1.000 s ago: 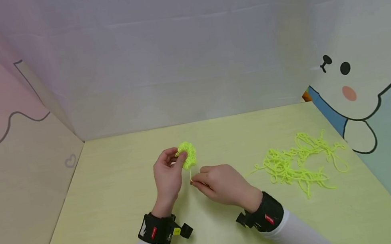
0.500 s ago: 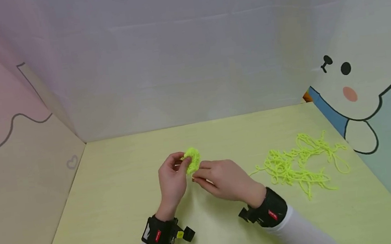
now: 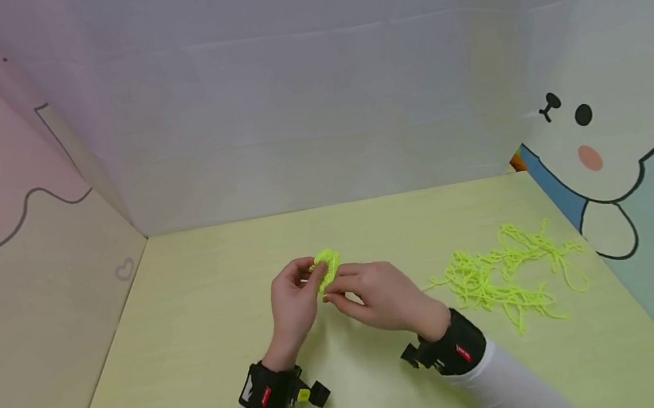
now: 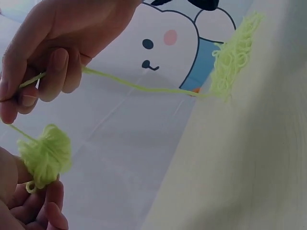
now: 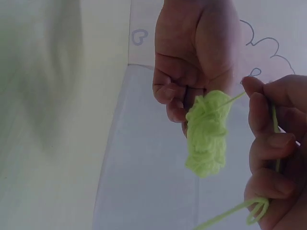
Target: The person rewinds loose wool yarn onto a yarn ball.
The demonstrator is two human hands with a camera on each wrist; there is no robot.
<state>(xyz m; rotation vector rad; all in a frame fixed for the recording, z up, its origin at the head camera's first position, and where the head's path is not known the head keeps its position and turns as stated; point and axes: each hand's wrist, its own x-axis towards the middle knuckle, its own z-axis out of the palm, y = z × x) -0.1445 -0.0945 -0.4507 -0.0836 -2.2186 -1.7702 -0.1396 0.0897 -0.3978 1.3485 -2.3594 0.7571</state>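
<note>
A small ball of neon yellow-green yarn [image 5: 207,136] is pinched between the thumb and fingers of my left hand [image 3: 295,305]. Close on its right, my right hand [image 3: 382,295] pinches the yarn strand [image 4: 139,87] between thumb and forefinger. In the right wrist view a short taut length runs from the ball to those fingertips, and the strand passes on through the curled fingers. The left wrist view shows it trailing from the right hand to a loose tangle of yarn [image 3: 492,272]. Both hands are raised above the table.
The tangle lies spread on the pale yellow table [image 3: 210,352] to the right. A whitish curtain [image 3: 315,97] closes off the back, and printed panels stand at both sides, the right one with a cartoon animal [image 3: 591,127]. Each wrist wears a black camera band [image 3: 271,391].
Both hands have shifted slightly right with the yarn ball. The right hand has risen from below the ball to close beside it, and the ball has turned more edge-on.
</note>
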